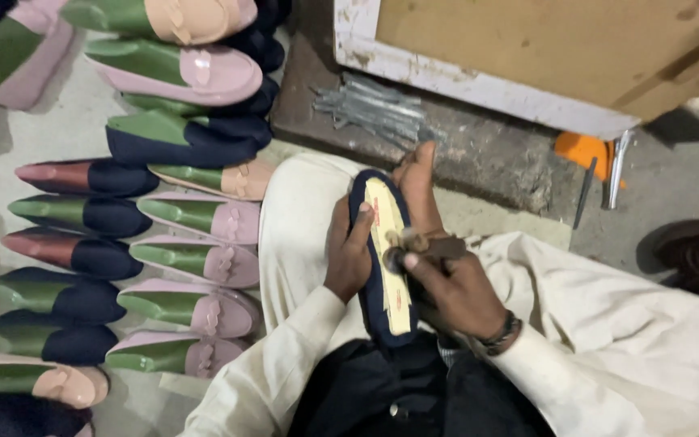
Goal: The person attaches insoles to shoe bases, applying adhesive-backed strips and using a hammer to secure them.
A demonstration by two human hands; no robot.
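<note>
A navy shoe upper on a last (pixel 382 267) lies sole-up on my lap, its cream insole facing the camera. My left hand (pixel 347 255) grips its left side, thumb over the edge. My right hand (pixel 455 291) holds a small wooden-handled tool (pixel 422 243) pressed on the insole near the middle. A bare foot (pixel 418 182) props the toe end of the shoe.
Rows of pink, navy and peach shoes on green lasts (pixel 180 243) cover the floor at left. A pile of metal nails (pixel 374 105) lies on a dark block by a wooden board (pixel 544 48). Metal tools (pixel 616 166) and an orange object (pixel 580 150) lie at right.
</note>
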